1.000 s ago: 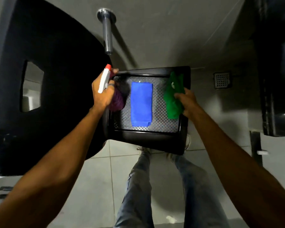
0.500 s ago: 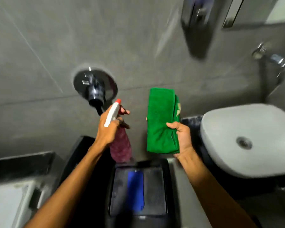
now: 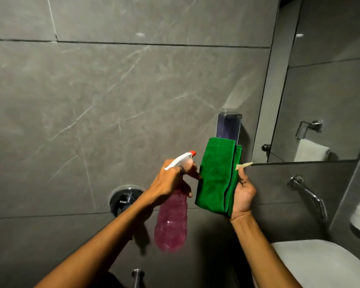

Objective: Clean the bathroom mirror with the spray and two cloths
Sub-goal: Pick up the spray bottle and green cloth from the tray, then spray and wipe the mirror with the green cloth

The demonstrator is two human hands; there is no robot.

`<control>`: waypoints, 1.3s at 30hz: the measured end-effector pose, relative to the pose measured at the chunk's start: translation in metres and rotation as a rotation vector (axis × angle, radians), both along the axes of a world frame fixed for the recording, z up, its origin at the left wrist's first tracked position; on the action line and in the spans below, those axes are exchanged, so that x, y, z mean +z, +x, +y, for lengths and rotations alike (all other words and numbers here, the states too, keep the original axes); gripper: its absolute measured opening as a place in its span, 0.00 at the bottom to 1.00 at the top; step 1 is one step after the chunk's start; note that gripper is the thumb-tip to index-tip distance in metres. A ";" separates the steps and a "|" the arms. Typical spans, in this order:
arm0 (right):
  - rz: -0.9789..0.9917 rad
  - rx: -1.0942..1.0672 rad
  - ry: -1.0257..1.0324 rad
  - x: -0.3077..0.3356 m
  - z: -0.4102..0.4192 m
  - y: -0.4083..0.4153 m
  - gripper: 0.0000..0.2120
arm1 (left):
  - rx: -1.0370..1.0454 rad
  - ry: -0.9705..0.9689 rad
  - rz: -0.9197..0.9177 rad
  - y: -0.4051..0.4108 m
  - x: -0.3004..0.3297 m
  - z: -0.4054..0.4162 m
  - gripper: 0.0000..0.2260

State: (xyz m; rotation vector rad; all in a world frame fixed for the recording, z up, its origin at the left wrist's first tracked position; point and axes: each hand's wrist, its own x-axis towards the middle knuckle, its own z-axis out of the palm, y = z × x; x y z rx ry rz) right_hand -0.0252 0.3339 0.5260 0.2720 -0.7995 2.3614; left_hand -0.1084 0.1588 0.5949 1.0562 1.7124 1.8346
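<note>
My left hand [image 3: 169, 182] grips the neck of a spray bottle [image 3: 172, 221] with pink liquid, a white trigger head and a red nozzle tip pointing up and right. My right hand [image 3: 243, 194] holds a folded green cloth [image 3: 216, 177] upright, just right of the bottle, with a small pale tag sticking out at its right edge. The two hands are close together in front of the grey tiled wall. The mirror [image 3: 324, 84] hangs at the upper right. The blue cloth is out of view.
A soap dispenser [image 3: 229, 126] is fixed to the wall behind the green cloth. A white basin [image 3: 320, 265] sits at the lower right under a chrome tap [image 3: 308, 194]. A round chrome wall fitting [image 3: 123, 197] is at lower centre. The mirror reflects a towel ring.
The view has tilted up from the black box with the blue cloth to the wall and mirror. Both hands rose with the bottle and green cloth and came closer together.
</note>
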 end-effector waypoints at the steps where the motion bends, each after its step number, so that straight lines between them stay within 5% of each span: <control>1: -0.010 -0.004 -0.004 0.002 0.001 0.000 0.19 | -0.004 -0.014 0.007 0.003 0.002 0.002 0.22; 18: -0.044 -0.011 0.020 0.003 0.017 -0.005 0.25 | -0.088 -0.283 0.060 0.019 -0.058 -0.033 0.13; 24: -0.050 0.025 0.013 0.005 0.016 -0.003 0.32 | 0.002 -0.111 0.053 0.012 -0.045 -0.030 0.15; 30: -0.049 0.000 -0.002 0.003 0.013 0.002 0.25 | 0.039 -0.047 0.033 0.009 -0.042 -0.026 0.21; 35: -0.121 -0.015 -0.029 -0.014 0.006 0.007 0.24 | -0.058 -0.213 0.067 0.011 -0.086 -0.045 0.17; 39: -0.180 -0.068 -0.101 -0.040 -0.005 0.011 0.22 | 0.066 -0.285 -0.077 0.002 -0.159 -0.071 0.16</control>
